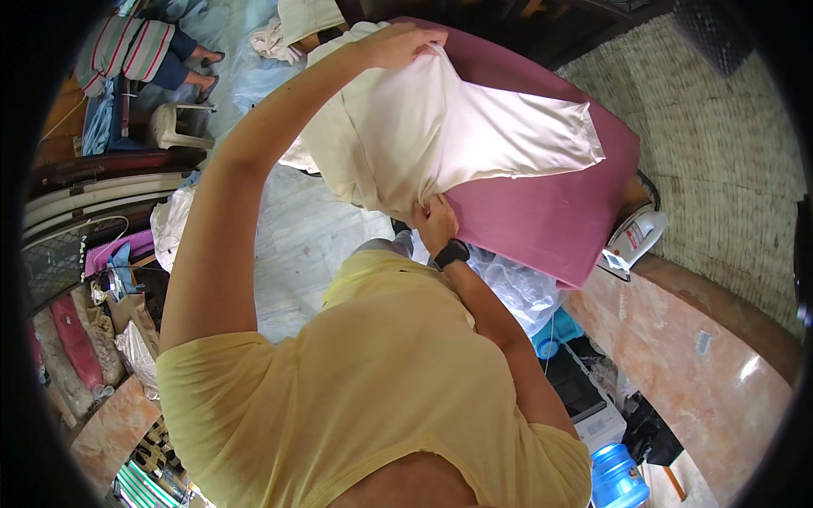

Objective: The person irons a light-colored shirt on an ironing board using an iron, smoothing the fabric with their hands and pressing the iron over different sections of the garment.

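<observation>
One pink board (pixel 533 216) (garment (pixel 398 118) atop) flanks a ledge (pixel 652 330).

Nothing legible anywhere in view. Closest candidates: white iron (pixel 637 239) at 3 o'clock has small marks on its side, too small to make out. Black watch (pixel 451 254), just off centre toward 3 o'clock: face can't be read. Blue water bottle (pixel 618 478), between 4 and 5 o'clock: pale patches, can't tell label from glare.

Bright, black corners (fisheye), glare on ledge (pixel 690 372)
</observation>
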Motion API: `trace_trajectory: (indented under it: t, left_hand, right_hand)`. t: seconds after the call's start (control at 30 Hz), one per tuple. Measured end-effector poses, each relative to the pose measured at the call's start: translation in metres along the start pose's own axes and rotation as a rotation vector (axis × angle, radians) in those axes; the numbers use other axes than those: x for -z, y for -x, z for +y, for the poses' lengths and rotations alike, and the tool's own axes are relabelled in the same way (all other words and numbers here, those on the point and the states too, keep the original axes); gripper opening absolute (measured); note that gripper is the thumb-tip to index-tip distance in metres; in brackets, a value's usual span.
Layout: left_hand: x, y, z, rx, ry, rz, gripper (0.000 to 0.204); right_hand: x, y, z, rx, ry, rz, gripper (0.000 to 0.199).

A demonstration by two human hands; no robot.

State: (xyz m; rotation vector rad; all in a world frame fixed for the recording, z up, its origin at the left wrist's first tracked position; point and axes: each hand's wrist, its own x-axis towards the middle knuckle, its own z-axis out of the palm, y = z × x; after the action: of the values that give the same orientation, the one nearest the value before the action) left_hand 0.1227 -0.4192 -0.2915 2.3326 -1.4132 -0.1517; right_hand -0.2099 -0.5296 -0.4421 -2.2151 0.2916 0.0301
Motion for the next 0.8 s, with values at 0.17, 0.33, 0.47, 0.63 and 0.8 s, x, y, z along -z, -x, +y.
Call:
trace_trajectory:
  t: [0.17, 0.33, 0.47, 0.63, 0.8]
  left_hand:
    - [0.065, 0.038, -0.004, 0.046, -0.002, 0.080, 0.025]
    - [0.138, 0.068, 0.056, -0.107, 0.212, 0.235, 0.010]
    - [0.181, 0.053, 0.076, -0.007, 0.552, 0.220, 0.012]
    - [0.151, 0.010, 0.033, 0.179, 0.646, 0.444, 0.021]
    - [0.013, 0.024, -0.089, 0.499, 0.592, 0.558, 0.025]
  right_hand:
    - [0.045, 0.014, 0.012, -0.077, -0.442, -0.133, 0.025]
    - [0.245, 0.027, -0.019, -0.138, -0.453, -0.512, 0.039]
    - [0.422, -0.019, -0.083, -0.191, -0.212, -0.190, 0.067]
    - [0.463, -0.155, -0.110, 0.098, 0.074, 0.381, 0.060]
    - [0.316, -0.175, 0.014, -0.053, 0.404, 0.262, 0.035]
